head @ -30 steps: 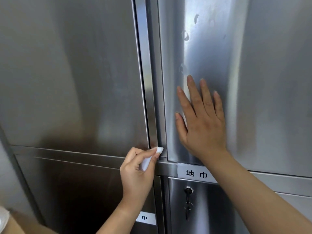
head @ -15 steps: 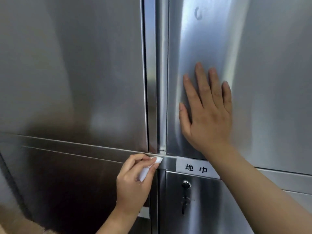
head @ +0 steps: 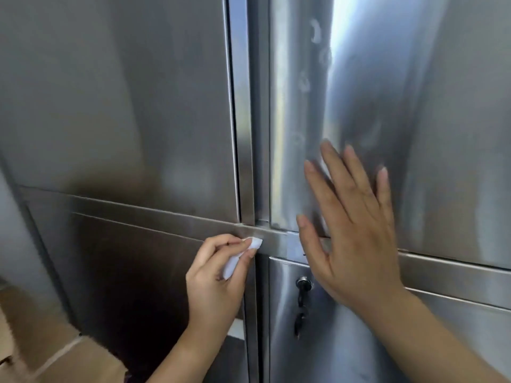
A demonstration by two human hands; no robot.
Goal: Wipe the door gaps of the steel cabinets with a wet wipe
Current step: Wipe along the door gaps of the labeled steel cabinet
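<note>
The left hand (head: 214, 280) pinches a folded wet wipe (head: 240, 257) at the horizontal door gap (head: 166, 214) (beside the vertical gap (head: 257, 161)); the right hand (head: 351, 230), fingers spread, lies against the steel door (head: 414, 106).

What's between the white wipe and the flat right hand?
Head view: a short stretch of the horizontal frame bar between the wet wipe and right hand. A paler patch by the thumb may be a label's edge.

wet wipe (head: 254, 243) | white, folded | tip just below vertical door gap (head: 233, 128)
</note>
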